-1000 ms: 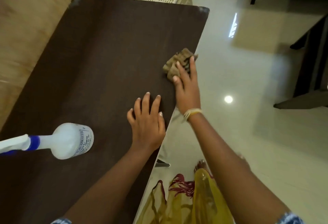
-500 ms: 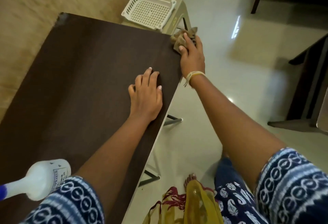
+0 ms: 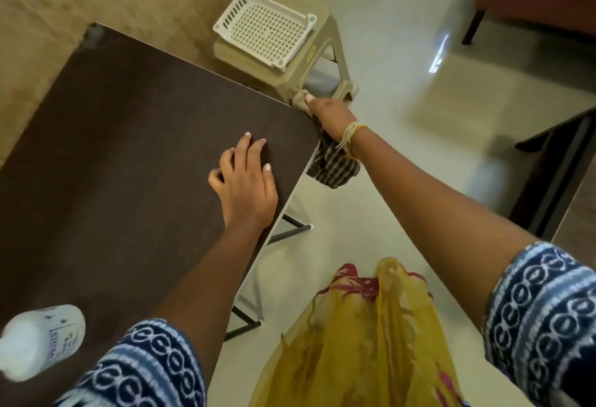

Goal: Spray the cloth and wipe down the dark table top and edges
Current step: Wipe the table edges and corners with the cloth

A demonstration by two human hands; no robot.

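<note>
The dark brown table top fills the left of the view. My right hand grips a brown checked cloth at the table's far right corner. Part of the cloth is bunched at my fingertips against the corner, and the rest hangs down beside the right edge. My left hand lies flat on the table top near the right edge, fingers spread, holding nothing. A white spray bottle lies on the table at the lower left, partly cut off by the frame.
Just beyond the table's far corner stands a beige plastic stool with a white perforated tray on top. Glossy pale floor lies to the right. Dark furniture legs stand at the far right. The table's metal legs show below its edge.
My right hand slid the cloth along the right edge to the far corner, and the cloth now hangs over the side. My left hand stayed flat on the top.
</note>
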